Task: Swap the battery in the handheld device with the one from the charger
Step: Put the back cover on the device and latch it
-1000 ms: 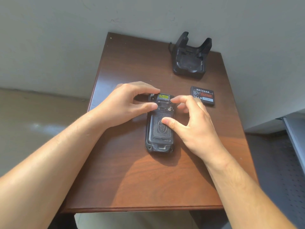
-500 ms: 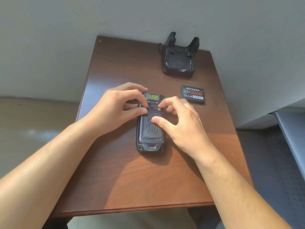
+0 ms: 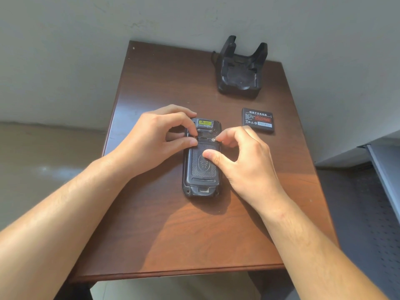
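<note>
A black handheld device (image 3: 202, 169) lies face down in the middle of the brown table (image 3: 164, 234), its textured back cover on. My left hand (image 3: 155, 139) pinches the left latch near the device's top. My right hand (image 3: 240, 156) has its index fingertip at the small silver screw on the right, and its thumb presses on the back cover. A loose black battery (image 3: 257, 119) with a red label lies flat to the right of the device. The black charger cradle (image 3: 240, 72) stands at the table's far right and looks empty.
A grey wall runs behind the table. The table's left edge drops to a tan floor. A grey perforated metal shelf (image 3: 381, 191) stands close to the right edge of the table.
The view shifted a little. Both hands stay at the latches near the device's top; the right index finger has slid onto the silver screw.
</note>
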Action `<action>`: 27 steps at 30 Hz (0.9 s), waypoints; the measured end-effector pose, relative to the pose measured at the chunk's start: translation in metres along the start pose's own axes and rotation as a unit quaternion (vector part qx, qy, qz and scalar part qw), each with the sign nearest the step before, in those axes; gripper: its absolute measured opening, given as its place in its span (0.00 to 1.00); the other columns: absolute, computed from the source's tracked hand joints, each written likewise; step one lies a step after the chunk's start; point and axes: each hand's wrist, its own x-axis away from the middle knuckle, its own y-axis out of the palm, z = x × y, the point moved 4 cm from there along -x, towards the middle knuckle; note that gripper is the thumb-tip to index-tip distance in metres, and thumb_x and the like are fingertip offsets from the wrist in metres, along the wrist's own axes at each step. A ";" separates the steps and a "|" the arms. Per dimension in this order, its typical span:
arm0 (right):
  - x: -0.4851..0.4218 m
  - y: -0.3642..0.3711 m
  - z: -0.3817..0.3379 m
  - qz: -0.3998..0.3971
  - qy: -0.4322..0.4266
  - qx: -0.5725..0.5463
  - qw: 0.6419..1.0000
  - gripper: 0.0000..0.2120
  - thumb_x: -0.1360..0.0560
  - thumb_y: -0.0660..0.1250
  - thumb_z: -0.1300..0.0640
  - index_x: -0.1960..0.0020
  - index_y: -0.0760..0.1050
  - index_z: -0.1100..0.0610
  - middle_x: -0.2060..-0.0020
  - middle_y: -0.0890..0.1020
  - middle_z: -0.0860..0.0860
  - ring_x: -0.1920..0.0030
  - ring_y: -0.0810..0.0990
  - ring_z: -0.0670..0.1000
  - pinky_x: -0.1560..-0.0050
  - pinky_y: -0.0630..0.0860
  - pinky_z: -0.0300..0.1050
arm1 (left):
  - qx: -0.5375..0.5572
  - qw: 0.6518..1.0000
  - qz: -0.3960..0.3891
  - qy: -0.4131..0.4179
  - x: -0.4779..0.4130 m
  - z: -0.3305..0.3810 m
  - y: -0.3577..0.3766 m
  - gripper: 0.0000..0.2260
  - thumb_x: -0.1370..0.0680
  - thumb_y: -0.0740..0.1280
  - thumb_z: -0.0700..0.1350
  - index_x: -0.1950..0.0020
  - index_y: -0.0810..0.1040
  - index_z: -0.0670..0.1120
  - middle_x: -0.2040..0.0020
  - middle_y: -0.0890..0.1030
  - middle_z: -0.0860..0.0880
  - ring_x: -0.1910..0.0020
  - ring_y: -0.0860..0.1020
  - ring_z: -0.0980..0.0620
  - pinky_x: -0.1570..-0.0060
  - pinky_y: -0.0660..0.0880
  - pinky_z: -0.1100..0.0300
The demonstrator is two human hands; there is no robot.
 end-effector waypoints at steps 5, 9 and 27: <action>0.003 0.000 -0.002 0.017 -0.006 0.003 1.000 0.16 0.30 0.76 0.42 0.47 0.79 0.48 0.53 0.78 0.42 0.51 0.78 0.43 0.48 0.76 0.42 | -0.036 0.999 0.006 0.014 0.002 0.003 0.001 0.05 0.24 0.74 0.44 0.51 0.83 0.45 0.37 0.80 0.47 0.45 0.81 0.64 0.47 0.76 0.75; 0.005 0.001 -0.001 0.019 0.000 0.001 1.000 0.16 0.30 0.75 0.41 0.47 0.78 0.47 0.52 0.79 0.42 0.50 0.78 0.45 0.47 0.77 0.46 | -0.055 0.998 0.007 0.009 0.000 0.006 0.000 0.05 0.24 0.74 0.44 0.51 0.83 0.44 0.38 0.80 0.46 0.45 0.78 0.69 0.49 0.73 0.79; 0.007 0.001 -0.001 0.035 0.000 0.003 0.999 0.19 0.30 0.75 0.40 0.45 0.75 0.46 0.53 0.80 0.43 0.50 0.79 0.45 0.47 0.76 0.47 | -0.084 0.984 0.134 -0.078 0.017 0.013 0.011 0.05 0.27 0.77 0.44 0.57 0.84 0.44 0.43 0.84 0.47 0.46 0.83 0.52 0.49 0.73 0.78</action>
